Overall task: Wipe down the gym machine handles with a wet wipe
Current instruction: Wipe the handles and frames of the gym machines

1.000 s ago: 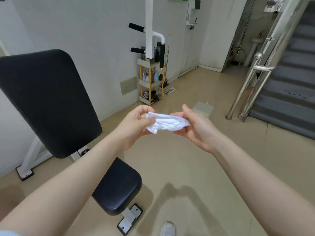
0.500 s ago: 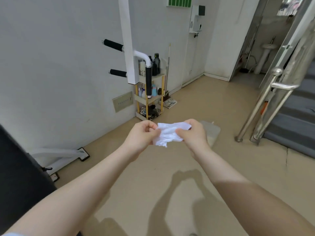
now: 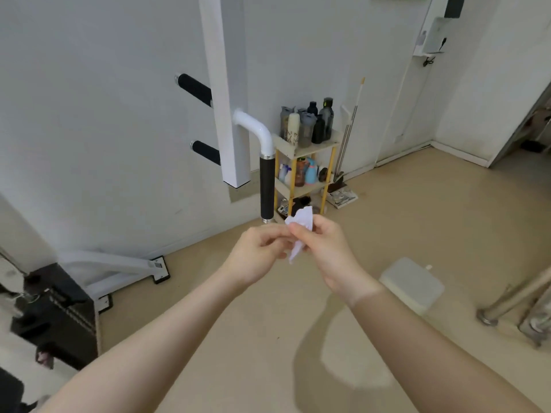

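Both hands pinch the bunched wipe (image 3: pixel 301 226) between them, the right hand (image 3: pixel 326 248) and left hand (image 3: pixel 258 254) closed on it just below the upright black grip (image 3: pixel 267 189), whose long axis runs vertically, roughly equally near either hand.

A small shelf rack (image 3: pixel 305 171) with yellow posts stands against the white wall. Dark bottles (image 3: pixel 319 122) crowd its top tier, coloured spray bottles (image 3: pixel 310 171) fill the tier below. Just right of the rack a mop (image 3: pixel 348 129) leans on the wall. Well in front of the rack, a translucent plastic box (image 3: pixel 413 283) sits on the beige floor; farther right, a steel railing post (image 3: pixel 512 299) meets the floor.
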Demonstrator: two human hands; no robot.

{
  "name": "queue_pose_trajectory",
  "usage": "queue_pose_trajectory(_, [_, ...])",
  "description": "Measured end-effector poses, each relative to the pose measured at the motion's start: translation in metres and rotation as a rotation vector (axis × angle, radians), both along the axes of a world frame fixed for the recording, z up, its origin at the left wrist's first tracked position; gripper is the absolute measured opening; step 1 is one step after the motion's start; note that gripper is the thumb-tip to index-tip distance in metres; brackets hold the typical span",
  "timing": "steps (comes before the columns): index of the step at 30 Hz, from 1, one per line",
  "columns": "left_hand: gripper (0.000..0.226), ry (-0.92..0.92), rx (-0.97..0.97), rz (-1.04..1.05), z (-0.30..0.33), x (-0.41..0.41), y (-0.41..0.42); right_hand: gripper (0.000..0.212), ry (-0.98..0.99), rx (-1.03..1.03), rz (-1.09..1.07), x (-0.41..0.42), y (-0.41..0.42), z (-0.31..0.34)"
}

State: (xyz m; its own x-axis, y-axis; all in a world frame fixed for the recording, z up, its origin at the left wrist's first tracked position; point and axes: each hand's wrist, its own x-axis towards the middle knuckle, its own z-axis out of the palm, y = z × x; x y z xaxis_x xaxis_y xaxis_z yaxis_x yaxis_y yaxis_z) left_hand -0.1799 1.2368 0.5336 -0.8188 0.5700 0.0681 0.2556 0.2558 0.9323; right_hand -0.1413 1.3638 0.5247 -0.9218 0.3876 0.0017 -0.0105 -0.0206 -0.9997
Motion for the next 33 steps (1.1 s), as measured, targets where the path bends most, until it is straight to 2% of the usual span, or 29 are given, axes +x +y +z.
queue_pose_trajectory(2, [0.032,-0.069,0.056,0.111,0.007,-0.033,0.002,0.009,-0.030,-0.002,-0.042,-0.030,0.019,-0.001])
queue_pose_trajectory(4, [0.023,-0.004,0.088,0.307,0.018,-0.070,0.004,0.010,-0.021,0.015,-0.127,-0.064,0.037,0.002])
queue_pose_trajectory(6, [0.014,0.054,0.055,0.408,0.028,-0.102,0.008,0.009,-0.009,0.046,-0.235,-0.093,0.048,0.007])
queue_pose_trajectory(10, [0.043,0.181,-0.029,0.294,0.039,-0.148,0.019,0.009,-0.010,0.302,-0.320,-0.153,0.055,0.016])
queue_pose_trajectory(11, [0.046,0.194,-0.049,0.252,0.041,-0.156,0.022,0.009,0.018,0.352,-0.310,-0.164,0.051,0.018])
queue_pose_trajectory(13, [0.036,0.207,-0.086,0.163,0.038,-0.167,0.027,0.009,0.102,0.385,-0.245,-0.179,0.041,0.021])
queue_pose_trajectory(17, [0.020,0.254,-0.068,0.133,0.031,-0.179,0.027,0.024,0.260,0.319,0.063,-0.173,0.045,0.000])
queue_pose_trajectory(21, [0.020,0.254,-0.037,0.102,0.028,-0.185,0.023,0.039,-0.022,0.273,0.226,-0.155,0.058,-0.062])
queue_pose_trajectory(23, [0.019,0.251,-0.026,0.095,0.029,-0.185,0.024,0.029,-0.015,0.086,0.276,-0.157,0.055,-0.053])
queue_pose_trajectory(25, [0.021,0.262,-0.014,0.101,0.028,-0.184,0.026,0.023,0.116,-0.154,0.311,-0.171,0.056,-0.027])
queue_pose_trajectory(27, [0.024,0.277,-0.007,0.118,0.028,-0.182,0.029,0.041,0.231,-0.302,0.352,-0.181,0.059,-0.006])
queue_pose_trajectory(29, [0.025,0.289,-0.011,0.128,0.029,-0.178,0.032,0.051,0.161,-0.399,0.367,-0.185,0.064,-0.017])
queue_pose_trajectory(31, [0.023,0.269,-0.011,0.140,0.029,-0.177,0.033,0.041,-0.021,-0.389,0.312,-0.186,0.070,-0.033])
queue_pose_trajectory(33, [0.023,0.247,-0.012,0.146,0.030,-0.177,0.036,0.026,-0.067,-0.256,0.325,-0.190,0.079,-0.031])
